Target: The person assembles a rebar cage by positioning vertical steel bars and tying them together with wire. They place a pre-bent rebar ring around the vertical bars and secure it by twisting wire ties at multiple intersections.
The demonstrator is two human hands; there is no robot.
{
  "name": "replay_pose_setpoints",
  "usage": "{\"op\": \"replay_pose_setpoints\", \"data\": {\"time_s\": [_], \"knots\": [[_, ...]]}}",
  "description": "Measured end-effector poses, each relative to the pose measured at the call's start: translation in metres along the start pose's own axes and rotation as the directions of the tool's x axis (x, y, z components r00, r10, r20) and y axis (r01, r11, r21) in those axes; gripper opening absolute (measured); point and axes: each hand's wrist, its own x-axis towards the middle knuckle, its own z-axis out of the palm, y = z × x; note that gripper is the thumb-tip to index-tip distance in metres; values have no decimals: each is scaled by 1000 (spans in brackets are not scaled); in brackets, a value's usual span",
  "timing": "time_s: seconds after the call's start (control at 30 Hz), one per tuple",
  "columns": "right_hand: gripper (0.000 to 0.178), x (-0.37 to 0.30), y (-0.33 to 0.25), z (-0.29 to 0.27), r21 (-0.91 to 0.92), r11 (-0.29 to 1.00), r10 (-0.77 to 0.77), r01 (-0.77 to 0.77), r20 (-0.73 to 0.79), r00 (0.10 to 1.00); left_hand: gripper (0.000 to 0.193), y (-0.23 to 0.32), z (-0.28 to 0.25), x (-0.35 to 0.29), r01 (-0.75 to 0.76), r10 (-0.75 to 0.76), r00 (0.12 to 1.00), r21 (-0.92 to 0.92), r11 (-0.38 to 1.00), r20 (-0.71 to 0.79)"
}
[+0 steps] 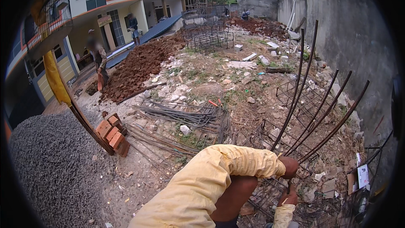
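Standing over the rebar cage (295, 114), the person worked where its upright bars (320, 114) fanned out toward the grey wall (350, 38) behind the cage. The left hand (290, 166), in a yellow sleeve, was closed around the bars at the cage's near end. The right hand (287, 196), just below it at the cage's lower frame, was partly hidden; its grip could not be told. Judged risks: the bare bar tips stood free beside the cage, so a slipped hold could spring a bar toward the face. Rubble around the cage threatened footing. The bare hands risked pinching between bars.
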Motion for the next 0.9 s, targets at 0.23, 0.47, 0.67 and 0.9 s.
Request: {"op": "replay_pose_setpoints", "data": {"time_s": [0.23, 0.47, 0.67, 0.9], "knots": [[30, -26, 27, 9, -257, 904, -359, 342, -20, 933, 25, -40, 22, 43, 59, -76, 993, 175, 983, 90], [23, -36, 87, 15, -5, 992, -124, 124, -27, 992, 23, -75, 7, 18, -31, -11, 864, 75, 997, 503], [26, -51, 115, 29, -123, 929, -246, 350, 502, 829, 31, -79, 34, 21, -125, 347, 803, -432, 893, 485], [22, -56, 82, 24, 341, 888, 176, -307, 365, 914, 30, -208, 67, 19, 127, -158, 979, 219, 967, 127]]}}
